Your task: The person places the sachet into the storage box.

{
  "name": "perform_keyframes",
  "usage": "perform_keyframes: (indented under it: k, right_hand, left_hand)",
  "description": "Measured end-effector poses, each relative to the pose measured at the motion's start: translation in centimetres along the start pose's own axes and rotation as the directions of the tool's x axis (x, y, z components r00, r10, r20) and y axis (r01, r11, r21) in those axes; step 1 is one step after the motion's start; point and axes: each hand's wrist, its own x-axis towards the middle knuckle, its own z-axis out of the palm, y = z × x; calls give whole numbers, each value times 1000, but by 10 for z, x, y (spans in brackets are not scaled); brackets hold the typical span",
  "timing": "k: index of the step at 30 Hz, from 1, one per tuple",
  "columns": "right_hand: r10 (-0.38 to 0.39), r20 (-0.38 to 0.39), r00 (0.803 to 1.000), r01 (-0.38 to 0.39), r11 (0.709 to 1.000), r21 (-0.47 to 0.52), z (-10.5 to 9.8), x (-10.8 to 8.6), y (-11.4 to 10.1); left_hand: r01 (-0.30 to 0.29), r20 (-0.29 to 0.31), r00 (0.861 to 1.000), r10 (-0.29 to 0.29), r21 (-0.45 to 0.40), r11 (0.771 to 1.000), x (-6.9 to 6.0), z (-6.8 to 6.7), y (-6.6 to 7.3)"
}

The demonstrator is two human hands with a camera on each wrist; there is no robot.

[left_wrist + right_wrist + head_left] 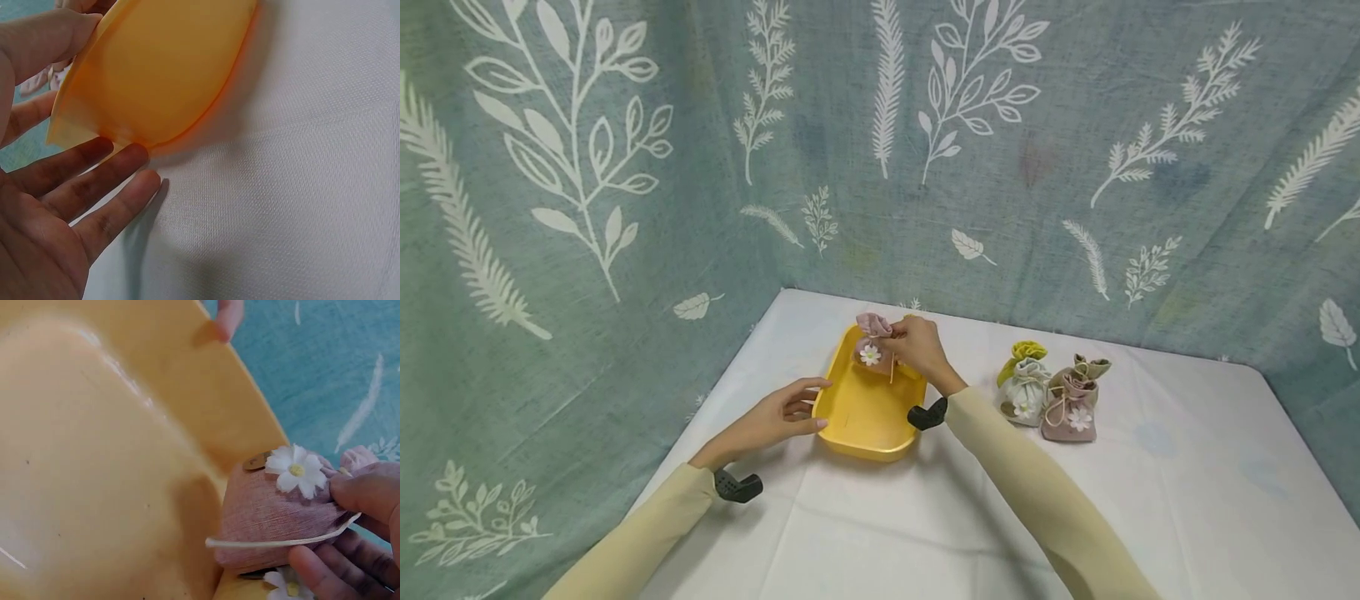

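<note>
A yellow tray (868, 417) lies on the white-covered table. Inside its far end, my right hand (919, 346) pinches a pink drawstring pouch (874, 357) by its gathered neck. The pouch (269, 515) bears a white daisy and a loose cream cord. Beneath it, a second white flower (284, 589) shows on something yellow, mostly hidden. My left hand (782, 414) touches the tray's left side, its fingers (94, 187) fairly straight along the outer wall and its thumb at the rim.
Right of the tray stand several pouches: a yellow-green one (1028, 350), a pale one with a flower (1025, 396), a mauve one with a flower (1070, 417) and an olive-brown one (1092, 367). A green leaf-patterned curtain (865, 208) borders the table behind and at the left.
</note>
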Motion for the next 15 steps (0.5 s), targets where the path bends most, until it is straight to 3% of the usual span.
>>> perform_keyframes:
  k: [4, 15]
  right_hand:
    - [-13, -14, 1000, 12, 998, -56, 5, 3, 2]
    - [-11, 14, 1000, 12, 999, -47, -4, 1, 2]
  left_hand:
    - [2, 4, 1000, -2, -3, 1000, 0, 0, 1]
    - [-18, 11, 1000, 18, -2, 1000, -1, -1, 1]
